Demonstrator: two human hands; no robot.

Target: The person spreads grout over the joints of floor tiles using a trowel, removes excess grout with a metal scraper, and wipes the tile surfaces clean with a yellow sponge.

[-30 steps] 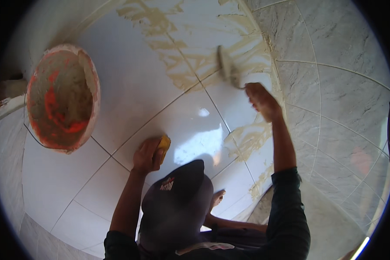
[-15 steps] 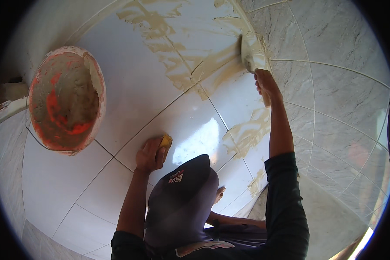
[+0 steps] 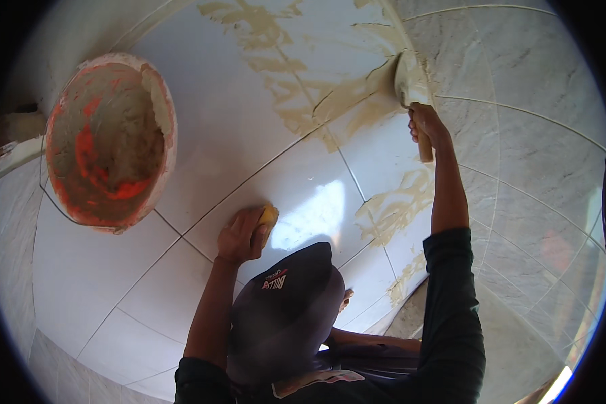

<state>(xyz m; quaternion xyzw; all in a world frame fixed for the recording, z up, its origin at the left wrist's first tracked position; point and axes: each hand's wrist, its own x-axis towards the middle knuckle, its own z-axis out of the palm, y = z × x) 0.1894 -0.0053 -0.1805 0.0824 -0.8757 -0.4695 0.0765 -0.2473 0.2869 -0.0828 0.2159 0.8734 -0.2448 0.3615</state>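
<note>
Nearest you, your dark cap (image 3: pixel 283 310) sits to the right of the orange, paste-caked bucket (image 3: pixel 169 145). Just beyond, also right of the bucket, your left hand (image 3: pixel 241 236) curls its fingers around a yellow sponge (image 3: pixel 269 217) over white tiles (image 3: pixel 209 121). Farther out, well to the bucket's right, your right hand (image 3: pixel 429 126) wraps its fingers around the wooden handle of a trowel (image 3: pixel 411 84), its blade beside smeared tan paste (image 3: pixel 347 99).

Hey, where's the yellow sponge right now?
In the head view, the sponge is slightly left of centre, in the left hand, right of the bucket and beside the glare on the white tiles.
</note>
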